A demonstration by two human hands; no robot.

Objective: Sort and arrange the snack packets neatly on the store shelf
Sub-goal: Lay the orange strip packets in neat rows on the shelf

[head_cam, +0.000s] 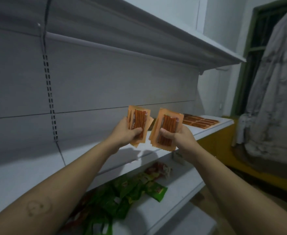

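Note:
My left hand (125, 131) grips a small stack of orange snack packets (139, 121) with reddish sticks inside, thumb across the front. Beside it my right hand (176, 134) holds another stack of the same orange packets (166, 126), tilted slightly right. Both stacks hover above the white middle shelf (88, 160). Further right on that shelf lies a flat row of orange packets (200, 122). On the lower shelf (173, 200) sits a loose heap of green packets (130, 189) and some red packets (158, 168).
An upper shelf (190, 39) overhangs the work area. A slotted upright (50, 95) runs down the grey back panel. At the right hangs a pale cloth cover (275, 90) by a green-framed window. A small white box (178, 156) stands on the lower shelf.

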